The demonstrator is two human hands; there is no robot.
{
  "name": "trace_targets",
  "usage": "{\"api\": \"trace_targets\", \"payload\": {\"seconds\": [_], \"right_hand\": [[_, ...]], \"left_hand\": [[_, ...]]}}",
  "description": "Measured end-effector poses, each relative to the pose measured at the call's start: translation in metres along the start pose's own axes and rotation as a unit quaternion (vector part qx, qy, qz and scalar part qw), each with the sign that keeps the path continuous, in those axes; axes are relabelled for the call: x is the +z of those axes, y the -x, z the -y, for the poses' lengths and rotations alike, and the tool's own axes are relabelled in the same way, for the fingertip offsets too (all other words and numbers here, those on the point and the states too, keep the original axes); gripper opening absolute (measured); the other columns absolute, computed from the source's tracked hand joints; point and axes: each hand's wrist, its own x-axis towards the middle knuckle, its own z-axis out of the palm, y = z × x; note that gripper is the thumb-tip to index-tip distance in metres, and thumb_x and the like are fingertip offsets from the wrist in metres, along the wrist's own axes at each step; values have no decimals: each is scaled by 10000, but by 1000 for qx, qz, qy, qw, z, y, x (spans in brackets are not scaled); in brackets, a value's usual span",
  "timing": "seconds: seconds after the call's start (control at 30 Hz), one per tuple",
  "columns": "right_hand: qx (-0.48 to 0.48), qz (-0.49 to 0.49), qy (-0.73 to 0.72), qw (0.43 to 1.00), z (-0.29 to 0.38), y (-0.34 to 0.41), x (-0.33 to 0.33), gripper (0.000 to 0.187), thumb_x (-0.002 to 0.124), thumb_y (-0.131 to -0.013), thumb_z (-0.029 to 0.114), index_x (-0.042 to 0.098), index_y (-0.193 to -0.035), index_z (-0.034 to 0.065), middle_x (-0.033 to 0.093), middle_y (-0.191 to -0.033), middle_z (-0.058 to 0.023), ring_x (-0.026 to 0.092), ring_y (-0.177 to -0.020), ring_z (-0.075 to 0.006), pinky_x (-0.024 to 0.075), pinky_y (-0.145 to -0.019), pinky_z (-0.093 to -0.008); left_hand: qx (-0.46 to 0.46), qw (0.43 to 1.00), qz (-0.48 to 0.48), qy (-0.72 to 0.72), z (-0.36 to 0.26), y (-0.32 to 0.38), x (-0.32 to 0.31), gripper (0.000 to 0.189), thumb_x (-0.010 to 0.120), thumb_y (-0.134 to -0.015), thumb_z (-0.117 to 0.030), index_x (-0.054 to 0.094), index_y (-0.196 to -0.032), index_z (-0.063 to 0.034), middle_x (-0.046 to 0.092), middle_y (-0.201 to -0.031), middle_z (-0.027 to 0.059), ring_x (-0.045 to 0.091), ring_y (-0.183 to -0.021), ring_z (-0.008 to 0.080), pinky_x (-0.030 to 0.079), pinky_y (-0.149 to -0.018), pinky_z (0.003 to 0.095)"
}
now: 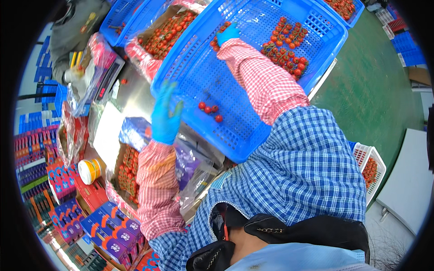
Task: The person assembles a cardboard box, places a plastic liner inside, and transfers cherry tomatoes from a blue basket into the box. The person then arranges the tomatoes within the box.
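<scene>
My right hand (229,34), in a blue glove, reaches into the far part of a large blue plastic crate (234,144). Its fingers are at a small bunch of vine cherry tomatoes (214,44); whether they grip it is not clear. My left hand (166,113), gloved in blue and slightly blurred, is raised near the crate's left edge with fingers apart and nothing in it. Several tomato bunches (286,61) lie at the crate's right side, and a few tomatoes (208,108) lie near its lower left. Below my left hand, a cardboard box of vine tomatoes (128,169) is partly hidden by my sleeve.
A plastic-lined box of tomatoes (169,34) stands left of the crate. A scale (110,79) and a white tub (89,171) are further left. Printed cartons (112,230) are stacked at lower left. A co-worker's grey sleeve (61,47) shows at upper left. A white basket (378,176) is at right.
</scene>
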Motion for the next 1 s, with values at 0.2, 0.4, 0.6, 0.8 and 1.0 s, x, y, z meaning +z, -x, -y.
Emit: {"api": "trace_targets", "payload": {"seconds": [0.2, 0.4, 0.6, 0.8, 1.0], "right_hand": [[115, 228, -241, 936, 12, -21, -19, 282, 502, -773, 2, 466, -1034, 102, 565, -709, -116, 588, -542, -285, 412, -368, -424], [47, 543, -56, 837, 140, -62, -158, 207, 443, -833, 134, 533, -1006, 68, 553, -696, -25, 513, -514, -157, 426, -399, -317], [-78, 320, -222, 918, 153, -35, -254, 278, 419, -840, 69, 524, -1092, 122, 509, -711, 36, 444, -490, -54, 366, -366, -192], [25, 373, -377, 847, 143, -18, -271, 144, 457, -845, 163, 533, -963, 135, 476, -674, 42, 420, -495, -64, 362, -376, -230], [12, 454, -409, 792, 115, -32, -260, 220, 487, -859, 280, 539, -977, 101, 551, -804, -55, 542, -646, -168, 453, -497, -316]], "left_hand": [[21, 983, 181, 33, 3, -90, 131, 393, 581, -805, -164, 528, -1182, -66, 553, -1157, 153, 548, -1050, 261, 443, -870, 329], [11, 990, 137, 32, -18, -142, 273, 468, 650, -759, -280, 533, -1168, -84, 583, -1072, 166, 576, -978, 282, 463, -834, 352], [-77, 988, 64, 116, -9, -151, 335, 248, 729, -686, -253, 663, -836, -67, 632, -807, 89, 615, -743, 206, 491, -697, 324], [-335, 855, 67, 389, 28, -169, 296, 290, 610, -780, -302, 643, -910, -44, 638, -880, 102, 600, -776, 189, 483, -706, 378], [-354, 892, -1, -281, -1, -124, 284, 901, 634, -676, -488, 204, -1379, -123, 173, -1427, 166, 249, -1263, 396, 313, -974, 497]]}}
